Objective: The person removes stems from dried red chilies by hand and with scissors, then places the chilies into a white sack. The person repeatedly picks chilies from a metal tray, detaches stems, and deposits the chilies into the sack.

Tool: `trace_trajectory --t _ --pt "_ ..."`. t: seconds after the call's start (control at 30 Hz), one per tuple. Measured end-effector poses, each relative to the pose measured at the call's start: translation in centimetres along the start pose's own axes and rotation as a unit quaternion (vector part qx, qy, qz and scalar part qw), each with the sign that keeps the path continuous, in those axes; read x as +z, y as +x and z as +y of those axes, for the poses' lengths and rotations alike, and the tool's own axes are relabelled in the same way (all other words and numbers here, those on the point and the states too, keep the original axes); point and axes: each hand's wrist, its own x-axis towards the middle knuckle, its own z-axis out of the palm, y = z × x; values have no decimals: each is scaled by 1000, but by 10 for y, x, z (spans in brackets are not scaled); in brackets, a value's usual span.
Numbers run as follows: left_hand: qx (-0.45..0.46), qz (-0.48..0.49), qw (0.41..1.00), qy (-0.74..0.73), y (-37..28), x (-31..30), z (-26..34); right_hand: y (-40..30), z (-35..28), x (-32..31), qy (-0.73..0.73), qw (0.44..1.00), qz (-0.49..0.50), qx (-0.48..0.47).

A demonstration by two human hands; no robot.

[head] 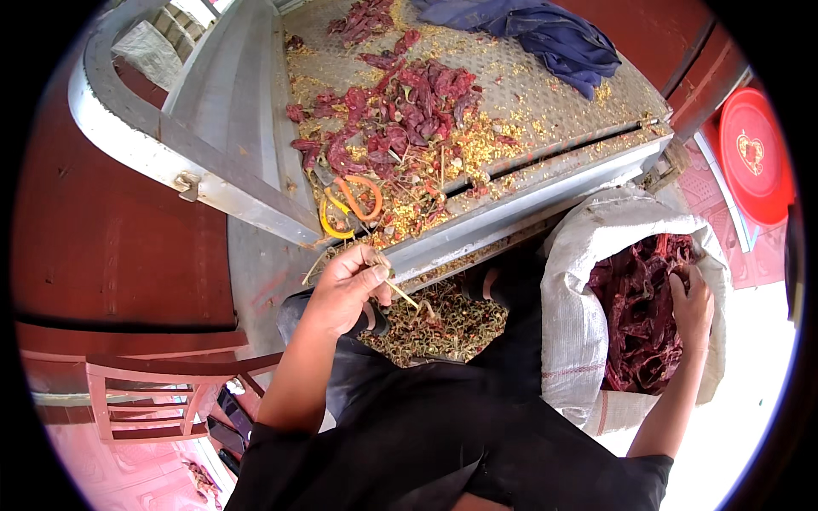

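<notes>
Between the thumb and fingers of my left hand [358,281] is a thin straw-coloured stalk [402,294], slanting down over a heap of stems and scraps [441,329]. My right hand [693,306] is inside the mouth of a white woven sack [572,306], over dark red dried chili peppers [639,319]. Its thumb and fingers are apart, close to the peppers. In front of me, more dried chilies [415,105] lie piled on a textured metal platform [511,70] among scattered yellow seeds. Scissors with orange and yellow handles [364,198] rest near its front left corner.
A crumpled blue cloth [543,32] covers the platform's far right. On the left, a white metal rail [140,147] curves above the platform's side. A red wooden chair [147,396] with phones [233,421] stands behind left. A red plastic basin [754,153] is beyond the sack.
</notes>
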Motion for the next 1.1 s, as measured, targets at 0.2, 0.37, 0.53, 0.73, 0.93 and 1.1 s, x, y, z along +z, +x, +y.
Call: trace_trajectory --t 0.2,0.37,0.53,0.73,0.93,1.1 --pt "44 -16 992 -120 11 34 5 -36 -83 -6 334 943 -12 6" --pt "66 -41 988 -135 16 50 3 -72 -208 25 536 790 -276 -115" --pt "73 -34 987 -140 8 48 -2 -90 -246 65 570 749 -311 -134" --pt "77 -18 981 -180 -1 41 -14 -91 -243 64 664 630 -382 -128" --pt "0 45 994 101 -9 30 -11 -87 -237 61 641 613 -434 -157" --pt "103 85 671 730 -29 36 5 -72 -238 70 494 731 -348 -318"
